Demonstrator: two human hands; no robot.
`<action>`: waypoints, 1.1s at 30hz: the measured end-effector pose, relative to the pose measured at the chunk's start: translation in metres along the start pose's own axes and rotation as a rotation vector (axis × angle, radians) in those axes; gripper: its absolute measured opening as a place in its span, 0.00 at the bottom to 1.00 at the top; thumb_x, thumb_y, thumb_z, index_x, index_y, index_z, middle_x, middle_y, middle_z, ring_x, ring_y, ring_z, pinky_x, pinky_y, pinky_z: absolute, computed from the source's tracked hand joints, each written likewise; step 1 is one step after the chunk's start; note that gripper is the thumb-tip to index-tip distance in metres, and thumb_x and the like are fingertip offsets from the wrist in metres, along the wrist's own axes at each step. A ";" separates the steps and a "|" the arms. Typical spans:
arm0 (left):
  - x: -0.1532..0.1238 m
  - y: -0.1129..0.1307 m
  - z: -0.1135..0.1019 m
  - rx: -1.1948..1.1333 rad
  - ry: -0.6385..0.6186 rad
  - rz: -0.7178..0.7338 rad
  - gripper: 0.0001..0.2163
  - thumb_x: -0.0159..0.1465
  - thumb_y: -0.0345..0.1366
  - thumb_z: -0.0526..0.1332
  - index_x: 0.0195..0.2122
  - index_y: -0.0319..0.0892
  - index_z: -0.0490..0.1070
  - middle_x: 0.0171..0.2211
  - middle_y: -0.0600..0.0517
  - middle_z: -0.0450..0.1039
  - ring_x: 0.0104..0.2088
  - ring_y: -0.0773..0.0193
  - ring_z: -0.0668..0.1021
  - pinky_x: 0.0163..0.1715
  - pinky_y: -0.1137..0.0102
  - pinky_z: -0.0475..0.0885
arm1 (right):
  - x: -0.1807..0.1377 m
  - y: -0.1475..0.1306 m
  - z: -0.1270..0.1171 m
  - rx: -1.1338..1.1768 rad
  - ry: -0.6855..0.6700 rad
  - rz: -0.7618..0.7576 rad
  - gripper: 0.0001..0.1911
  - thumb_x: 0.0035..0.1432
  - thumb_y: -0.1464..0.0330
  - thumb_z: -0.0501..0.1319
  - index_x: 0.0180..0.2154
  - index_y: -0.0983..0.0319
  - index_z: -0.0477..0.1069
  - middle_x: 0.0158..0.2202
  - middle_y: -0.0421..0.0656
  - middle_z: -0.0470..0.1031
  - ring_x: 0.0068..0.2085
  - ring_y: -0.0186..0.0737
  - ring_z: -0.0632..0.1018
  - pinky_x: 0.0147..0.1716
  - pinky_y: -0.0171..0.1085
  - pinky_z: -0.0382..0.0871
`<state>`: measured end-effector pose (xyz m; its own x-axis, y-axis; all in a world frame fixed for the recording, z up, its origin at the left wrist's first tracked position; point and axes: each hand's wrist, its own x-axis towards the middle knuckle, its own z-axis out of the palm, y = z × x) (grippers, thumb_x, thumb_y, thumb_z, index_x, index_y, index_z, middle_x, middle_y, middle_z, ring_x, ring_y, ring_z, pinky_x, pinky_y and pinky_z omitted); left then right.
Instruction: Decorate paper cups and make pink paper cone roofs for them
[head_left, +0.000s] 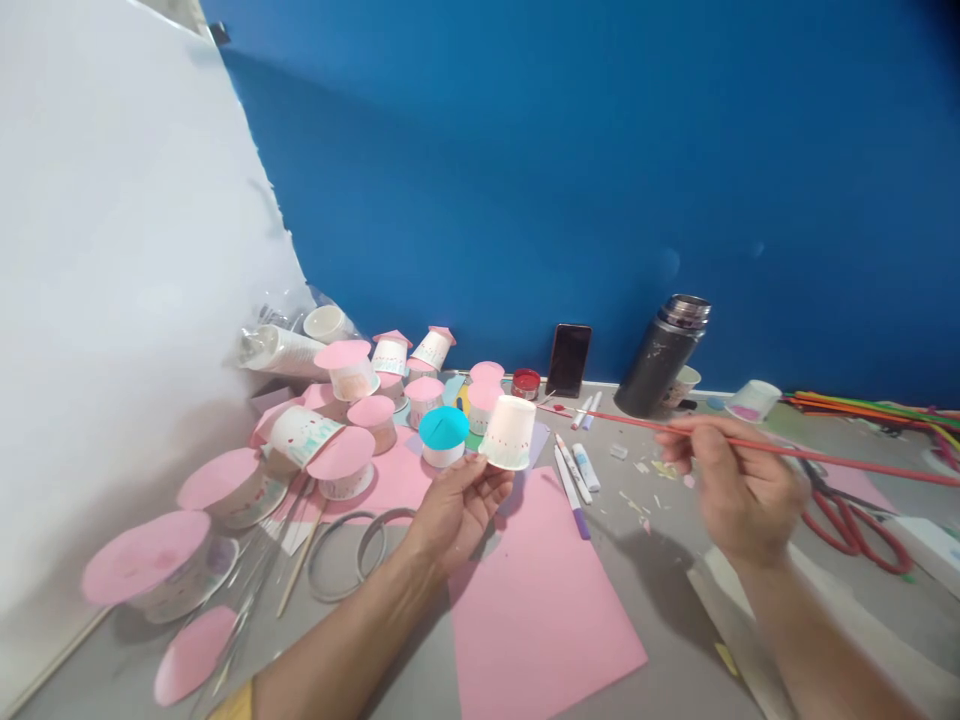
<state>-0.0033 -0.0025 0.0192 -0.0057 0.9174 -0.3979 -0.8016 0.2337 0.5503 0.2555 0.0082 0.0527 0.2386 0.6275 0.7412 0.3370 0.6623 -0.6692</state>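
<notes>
My left hand (pixel 459 507) holds a small white paper cup (pixel 508 432) upside down by its rim, lifted above the grey table (pixel 660 585). My right hand (pixel 739 490) pinches a long thin red brush (pixel 810 455) whose tip points left toward a small jar of red paint (pixel 526 383). Just left of the held cup stands a cup with a blue paper cone top (pixel 443 434). A pink paper sheet (pixel 536 595) lies under my left hand.
Several upside-down cups with pink paper tops (pixel 225 485) crowd the left. Markers (pixel 576 470), a phone (pixel 568 360) leaning on the blue wall, a dark flask (pixel 664 355), red scissors (pixel 851 525), coloured pipe cleaners (pixel 877 408) and tape rings (pixel 352 555) lie around.
</notes>
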 end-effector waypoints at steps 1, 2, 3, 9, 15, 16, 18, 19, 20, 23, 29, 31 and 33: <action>0.000 0.000 0.000 -0.004 0.002 -0.015 0.08 0.71 0.24 0.57 0.35 0.35 0.74 0.31 0.46 0.79 0.31 0.64 0.82 0.34 0.71 0.81 | 0.001 0.004 0.000 -0.076 -0.021 -0.027 0.11 0.70 0.62 0.61 0.38 0.60 0.80 0.29 0.42 0.81 0.27 0.38 0.78 0.26 0.37 0.71; 0.000 0.000 0.000 -0.005 0.009 -0.041 0.09 0.71 0.24 0.57 0.35 0.35 0.74 0.30 0.46 0.78 0.30 0.64 0.82 0.33 0.71 0.81 | 0.003 0.008 0.000 -0.151 -0.052 -0.057 0.11 0.70 0.62 0.61 0.39 0.59 0.80 0.30 0.42 0.82 0.28 0.39 0.79 0.28 0.38 0.72; -0.001 0.000 0.001 0.000 0.018 -0.066 0.10 0.71 0.24 0.56 0.34 0.35 0.74 0.29 0.47 0.77 0.30 0.64 0.82 0.33 0.71 0.81 | 0.005 0.013 0.000 -0.221 -0.088 -0.085 0.11 0.70 0.63 0.60 0.39 0.59 0.80 0.32 0.43 0.82 0.29 0.39 0.80 0.31 0.39 0.74; -0.001 0.001 0.003 0.072 0.028 -0.046 0.10 0.71 0.23 0.55 0.34 0.35 0.73 0.28 0.48 0.77 0.27 0.66 0.80 0.27 0.73 0.79 | 0.014 0.040 0.004 -0.318 -0.261 -0.046 0.13 0.66 0.60 0.61 0.39 0.61 0.80 0.35 0.45 0.83 0.31 0.40 0.81 0.31 0.37 0.74; 0.004 -0.005 -0.006 0.143 -0.056 -0.082 0.08 0.69 0.23 0.59 0.32 0.35 0.74 0.28 0.47 0.77 0.27 0.66 0.80 0.27 0.74 0.77 | 0.035 0.045 0.009 -0.185 -0.224 0.205 0.22 0.65 0.52 0.62 0.43 0.65 0.79 0.31 0.46 0.83 0.26 0.38 0.79 0.21 0.33 0.70; 0.005 -0.006 -0.007 0.148 -0.058 -0.064 0.08 0.69 0.23 0.60 0.32 0.36 0.73 0.28 0.47 0.77 0.27 0.66 0.80 0.27 0.74 0.77 | 0.045 0.043 0.015 -0.199 -0.238 0.216 0.23 0.66 0.52 0.61 0.44 0.66 0.79 0.31 0.47 0.83 0.26 0.38 0.79 0.21 0.33 0.69; 0.007 -0.008 -0.010 0.169 -0.062 -0.016 0.07 0.67 0.23 0.62 0.31 0.36 0.73 0.28 0.47 0.77 0.27 0.66 0.80 0.28 0.74 0.77 | 0.069 0.038 0.033 -0.268 -0.303 0.221 0.22 0.68 0.54 0.58 0.43 0.66 0.78 0.33 0.49 0.84 0.28 0.39 0.80 0.23 0.33 0.70; 0.008 -0.009 -0.011 0.187 -0.066 0.009 0.07 0.66 0.24 0.64 0.31 0.37 0.73 0.28 0.47 0.77 0.27 0.67 0.80 0.29 0.74 0.77 | 0.083 0.037 0.046 -0.333 -0.358 0.213 0.20 0.70 0.58 0.55 0.43 0.66 0.77 0.35 0.49 0.84 0.29 0.38 0.81 0.26 0.33 0.71; 0.008 -0.010 -0.012 0.210 -0.075 0.026 0.06 0.65 0.24 0.65 0.31 0.37 0.73 0.28 0.48 0.77 0.27 0.67 0.80 0.29 0.75 0.77 | 0.096 0.037 0.060 -0.359 -0.399 0.206 0.17 0.70 0.61 0.56 0.41 0.65 0.77 0.37 0.48 0.84 0.30 0.37 0.81 0.30 0.32 0.72; 0.010 -0.013 -0.015 0.279 -0.114 0.055 0.06 0.63 0.29 0.69 0.32 0.38 0.72 0.26 0.50 0.77 0.24 0.69 0.78 0.25 0.76 0.74 | 0.130 0.045 0.106 -0.431 -0.487 0.219 0.13 0.70 0.67 0.57 0.37 0.65 0.77 0.36 0.46 0.84 0.29 0.34 0.80 0.34 0.32 0.72; 0.017 -0.012 -0.022 0.307 -0.096 0.085 0.13 0.57 0.36 0.74 0.34 0.39 0.70 0.25 0.52 0.76 0.21 0.68 0.76 0.20 0.75 0.69 | 0.163 0.074 0.166 -0.581 -0.675 0.306 0.15 0.70 0.60 0.63 0.50 0.64 0.75 0.47 0.46 0.79 0.43 0.42 0.81 0.44 0.45 0.79; 0.020 -0.010 -0.023 0.305 -0.105 0.082 0.16 0.55 0.39 0.75 0.34 0.40 0.70 0.25 0.53 0.76 0.21 0.68 0.75 0.18 0.74 0.67 | 0.168 0.082 0.177 -0.607 -0.713 0.322 0.18 0.70 0.61 0.64 0.55 0.63 0.72 0.53 0.48 0.76 0.48 0.45 0.80 0.46 0.48 0.79; 0.021 -0.009 -0.024 0.309 -0.113 0.079 0.18 0.52 0.41 0.77 0.34 0.41 0.69 0.25 0.53 0.75 0.21 0.68 0.75 0.18 0.74 0.66 | 0.171 0.088 0.186 -0.632 -0.736 0.332 0.18 0.70 0.61 0.64 0.57 0.63 0.72 0.55 0.49 0.75 0.49 0.46 0.80 0.48 0.49 0.79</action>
<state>-0.0105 0.0071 -0.0124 0.0196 0.9623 -0.2713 -0.5823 0.2315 0.7793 0.1565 0.2497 0.1102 -0.1389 0.9765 0.1647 0.8250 0.2061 -0.5263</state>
